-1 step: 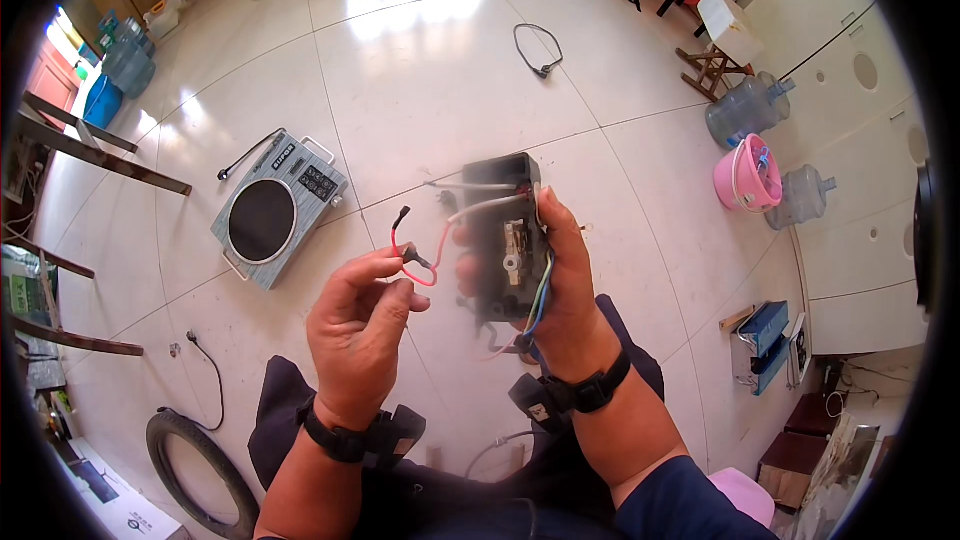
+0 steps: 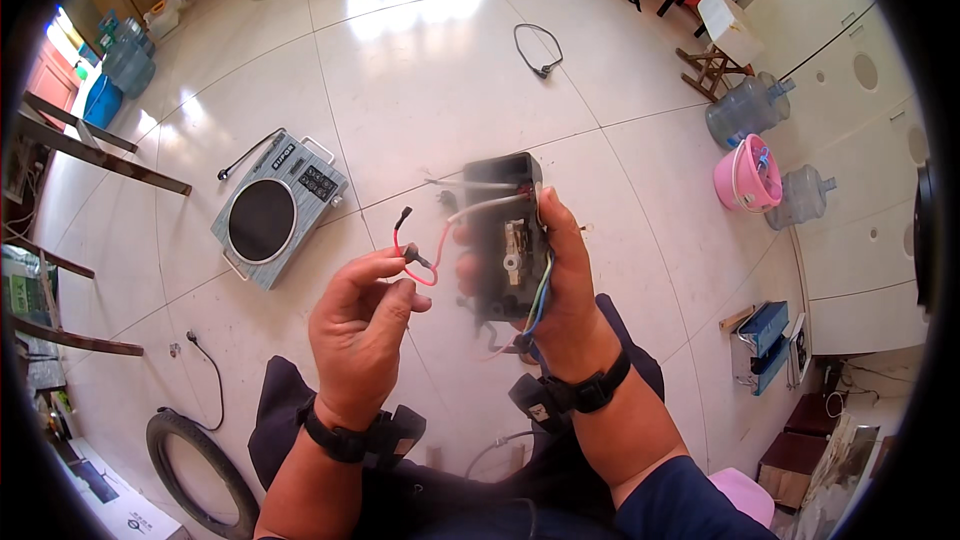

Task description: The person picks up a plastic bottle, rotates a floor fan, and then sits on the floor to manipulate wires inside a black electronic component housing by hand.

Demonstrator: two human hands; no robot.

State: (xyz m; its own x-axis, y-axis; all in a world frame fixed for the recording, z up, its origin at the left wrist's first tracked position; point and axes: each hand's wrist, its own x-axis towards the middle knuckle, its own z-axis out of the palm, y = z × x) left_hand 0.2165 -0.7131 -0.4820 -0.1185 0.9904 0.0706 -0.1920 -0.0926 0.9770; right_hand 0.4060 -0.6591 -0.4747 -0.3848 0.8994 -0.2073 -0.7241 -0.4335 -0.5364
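Note:
My right hand (image 2: pixel 572 285) is wrapped round a black plastic housing (image 2: pixel 495 290), thumb along its right side and fingertips showing at its left. A metal fitting (image 2: pixel 514 252) sits inside its open face. Pale sleeved wires leave its upper part towards the left, and blue and green-yellow wires (image 2: pixel 544 290) run down its right edge beside my palm. To the left, my left hand (image 2: pixel 360 325) pinches a red wire (image 2: pixel 424 280) near dark connector pieces. One black-sleeved wire end (image 2: pixel 404 216) sticks up above those fingertips. A faint haze blurs the housing's left side.
On the tiled floor at left lies a grey electric hotplate (image 2: pixel 300 172) with its cord. A black tyre (image 2: pixel 160 460) is at lower left, and a looped cable (image 2: pixel 545 70) lies ahead. A pink bucket (image 2: pixel 735 185), water jugs (image 2: pixel 745 110) and a blue toolbox (image 2: pixel 768 325) stand at right.

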